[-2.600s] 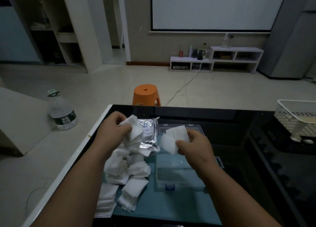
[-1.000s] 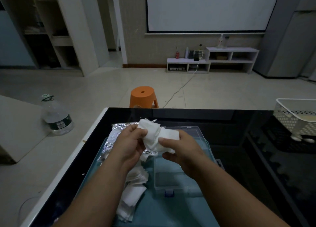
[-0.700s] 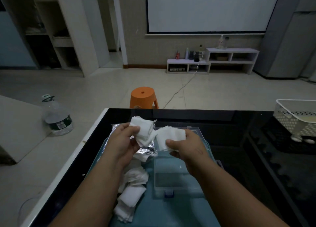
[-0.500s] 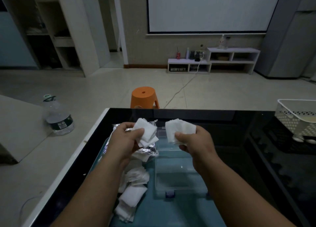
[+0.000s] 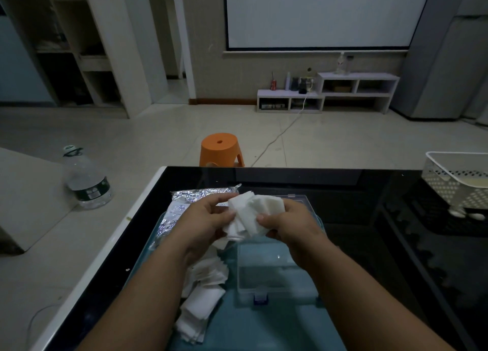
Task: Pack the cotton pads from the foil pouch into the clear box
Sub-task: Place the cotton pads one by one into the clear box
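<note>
The foil pouch (image 5: 195, 201) lies crumpled on the teal tray (image 5: 285, 327), at about ten o'clock from the clear box (image 5: 264, 274). We judge it was put there to keep it out of our way. At eight o'clock from the box, a loose heap of cotton pads (image 5: 204, 295) runs down the tray's left side. That is close under our left forearm, so the next handful is easy to gather.

Our left hand (image 5: 206, 218) is raised over the tray with the palm turned inward. Its thumb and fingers pinch the left edge of a small stack of pads (image 5: 250, 214). We hold the stack between both hands at twelve o'clock from the box, probably to square its edges before lowering it in.

Our right hand (image 5: 287, 224) mirrors the left, its fingers curled round the stack's right side. Both wrists are bent slightly inward.

Below them the box rests on the tray and appears open, with its blue latch toward us. We cannot tell whether it already holds any pads.
</note>
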The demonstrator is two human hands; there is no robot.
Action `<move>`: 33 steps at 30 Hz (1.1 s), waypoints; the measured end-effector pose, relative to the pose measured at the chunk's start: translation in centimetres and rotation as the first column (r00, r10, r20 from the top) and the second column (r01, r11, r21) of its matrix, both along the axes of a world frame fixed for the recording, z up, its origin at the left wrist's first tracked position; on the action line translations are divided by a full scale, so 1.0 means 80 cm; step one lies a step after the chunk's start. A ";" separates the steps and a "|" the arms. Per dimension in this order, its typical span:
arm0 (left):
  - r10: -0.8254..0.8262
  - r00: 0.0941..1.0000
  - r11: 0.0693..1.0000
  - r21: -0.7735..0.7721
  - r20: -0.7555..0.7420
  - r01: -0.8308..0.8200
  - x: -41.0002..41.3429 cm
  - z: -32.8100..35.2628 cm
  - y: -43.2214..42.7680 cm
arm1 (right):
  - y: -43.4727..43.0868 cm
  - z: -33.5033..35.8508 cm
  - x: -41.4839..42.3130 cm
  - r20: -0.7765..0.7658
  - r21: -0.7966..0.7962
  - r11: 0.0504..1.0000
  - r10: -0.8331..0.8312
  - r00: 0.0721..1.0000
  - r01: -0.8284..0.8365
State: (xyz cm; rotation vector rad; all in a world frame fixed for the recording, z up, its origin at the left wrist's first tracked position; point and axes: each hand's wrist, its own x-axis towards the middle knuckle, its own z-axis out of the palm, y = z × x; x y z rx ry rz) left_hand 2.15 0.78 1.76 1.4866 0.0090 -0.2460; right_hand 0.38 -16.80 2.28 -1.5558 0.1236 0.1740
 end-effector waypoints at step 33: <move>0.174 0.984 0.985 0.015 0.047 -0.175 0.004 -0.006 -0.004 | -0.006 0.003 0.006 -0.215 0.260 0.951 -0.113 0.970 0.168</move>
